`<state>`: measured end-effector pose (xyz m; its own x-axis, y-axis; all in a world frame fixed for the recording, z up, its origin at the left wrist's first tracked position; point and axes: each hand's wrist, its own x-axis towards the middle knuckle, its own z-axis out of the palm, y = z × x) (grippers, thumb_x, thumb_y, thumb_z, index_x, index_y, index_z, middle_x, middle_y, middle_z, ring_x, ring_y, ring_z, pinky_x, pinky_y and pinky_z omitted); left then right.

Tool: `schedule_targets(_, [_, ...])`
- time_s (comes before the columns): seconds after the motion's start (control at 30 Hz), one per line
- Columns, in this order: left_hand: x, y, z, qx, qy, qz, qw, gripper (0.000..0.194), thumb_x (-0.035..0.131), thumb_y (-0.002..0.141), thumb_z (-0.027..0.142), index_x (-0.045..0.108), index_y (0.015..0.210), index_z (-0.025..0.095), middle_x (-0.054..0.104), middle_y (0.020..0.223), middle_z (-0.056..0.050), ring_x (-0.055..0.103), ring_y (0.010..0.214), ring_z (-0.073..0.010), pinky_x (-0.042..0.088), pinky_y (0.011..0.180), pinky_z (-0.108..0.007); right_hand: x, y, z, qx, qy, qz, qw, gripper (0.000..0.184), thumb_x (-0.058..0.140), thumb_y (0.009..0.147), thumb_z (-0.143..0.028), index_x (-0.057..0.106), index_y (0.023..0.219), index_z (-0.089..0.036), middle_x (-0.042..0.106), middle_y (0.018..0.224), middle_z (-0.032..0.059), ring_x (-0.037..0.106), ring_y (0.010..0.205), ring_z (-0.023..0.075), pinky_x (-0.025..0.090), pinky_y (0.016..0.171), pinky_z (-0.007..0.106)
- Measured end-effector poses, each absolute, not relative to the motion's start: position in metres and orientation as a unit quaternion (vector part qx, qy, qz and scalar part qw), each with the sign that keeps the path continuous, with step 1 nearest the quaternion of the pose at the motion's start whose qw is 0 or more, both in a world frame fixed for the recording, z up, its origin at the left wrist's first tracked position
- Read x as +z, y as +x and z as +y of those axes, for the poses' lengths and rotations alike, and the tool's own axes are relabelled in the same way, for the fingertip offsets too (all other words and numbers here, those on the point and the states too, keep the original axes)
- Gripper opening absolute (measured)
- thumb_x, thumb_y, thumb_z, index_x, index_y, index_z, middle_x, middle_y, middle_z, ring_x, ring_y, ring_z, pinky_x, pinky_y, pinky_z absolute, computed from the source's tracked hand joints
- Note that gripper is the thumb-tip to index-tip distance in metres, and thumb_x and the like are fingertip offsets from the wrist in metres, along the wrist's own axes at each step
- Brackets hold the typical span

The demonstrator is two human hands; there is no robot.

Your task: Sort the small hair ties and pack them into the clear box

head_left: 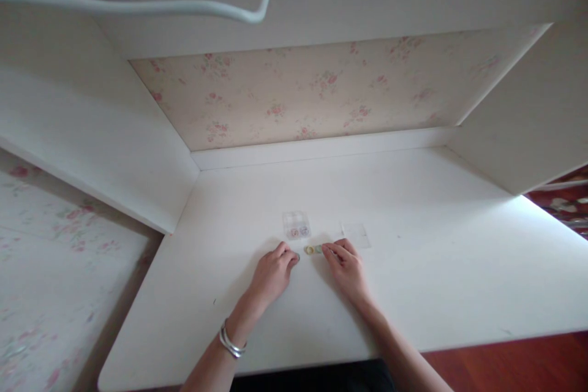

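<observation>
My left hand [272,272] is closed in a pinch on a small, dark greenish piece [297,256] just above or on the white tabletop. A short way to the right, my right hand [345,264] has its fingertips pressed together at a small pale-green strip-like piece [318,249]. A yellowish ring [309,250] lies at the left end of that piece, between the two hands. Behind my left hand sits a small clear plastic box [289,219], holding a reddish ring [294,233] and a dark ring [304,231]. A clear flat plastic piece [357,234] lies behind my right hand.
The white desk [413,208] has side panels at left [114,122] and right [542,98] and a low ledge [321,147] at the back. A white cable [151,7] hangs across the upper left. Silver bangles [229,342] circle my left wrist.
</observation>
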<state>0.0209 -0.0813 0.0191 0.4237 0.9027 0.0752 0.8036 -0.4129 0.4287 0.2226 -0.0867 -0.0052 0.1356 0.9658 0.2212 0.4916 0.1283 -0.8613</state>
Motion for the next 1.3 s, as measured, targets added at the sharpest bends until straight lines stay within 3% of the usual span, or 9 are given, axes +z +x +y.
schedule_targets(0.27, [0.023,0.024,-0.081,0.131,0.825,0.524,0.168,0.021,0.04,0.093,0.027,0.059,0.09,0.021,0.058,0.092,-0.003,0.06,0.076,-0.0142,0.045,0.069,-0.025,-0.006,0.225,-0.086,0.274,-0.595,-0.604,0.454,0.03,0.048,0.088,-0.042,0.07,0.085,-0.021,0.057,0.08,0.004,0.053,0.065,0.0125,0.042,0.055,0.024])
schedule_targets(0.47, [0.023,0.029,-0.083,0.141,0.817,0.534,0.167,0.02,0.049,0.088,0.038,0.061,0.089,0.022,0.059,0.092,-0.003,0.059,0.074,-0.0143,0.046,0.07,-0.027,-0.005,0.226,-0.086,0.268,-0.594,-0.609,0.453,0.032,0.048,0.088,-0.043,0.071,0.084,-0.021,0.057,0.079,0.0044,0.053,0.064,0.0125,0.042,0.056,0.025])
schedule_targets(0.73, [0.021,0.03,-0.084,0.147,0.818,0.535,0.15,0.019,0.042,0.092,0.028,0.059,0.089,0.021,0.059,0.091,-0.003,0.058,0.077,-0.0149,0.046,0.072,-0.028,-0.004,0.226,-0.087,0.269,-0.594,-0.615,0.442,0.031,0.048,0.088,-0.042,0.071,0.085,-0.021,0.058,0.081,0.0047,0.055,0.067,0.0131,0.044,0.058,0.025])
schedule_targets(1.1, [0.02,0.025,-0.081,0.296,0.741,0.53,0.288,0.024,0.041,0.093,0.032,0.06,0.085,0.019,0.056,0.086,-0.004,0.056,0.076,-0.0132,0.047,0.071,-0.025,-0.004,0.226,-0.087,0.26,-0.591,-0.622,0.443,0.032,0.047,0.089,-0.041,0.071,0.085,-0.021,0.058,0.08,0.0049,0.054,0.064,0.0127,0.043,0.057,0.025])
schedule_targets(1.3, [0.028,0.036,-0.07,0.318,0.742,0.523,0.273,0.024,0.041,0.092,0.034,0.06,0.089,0.019,0.055,0.089,-0.004,0.056,0.078,-0.0138,0.047,0.072,-0.026,-0.006,0.226,-0.087,0.264,-0.591,-0.619,0.445,0.031,0.047,0.089,-0.041,0.07,0.085,-0.021,0.058,0.081,0.0046,0.052,0.063,0.0125,0.042,0.056,0.025])
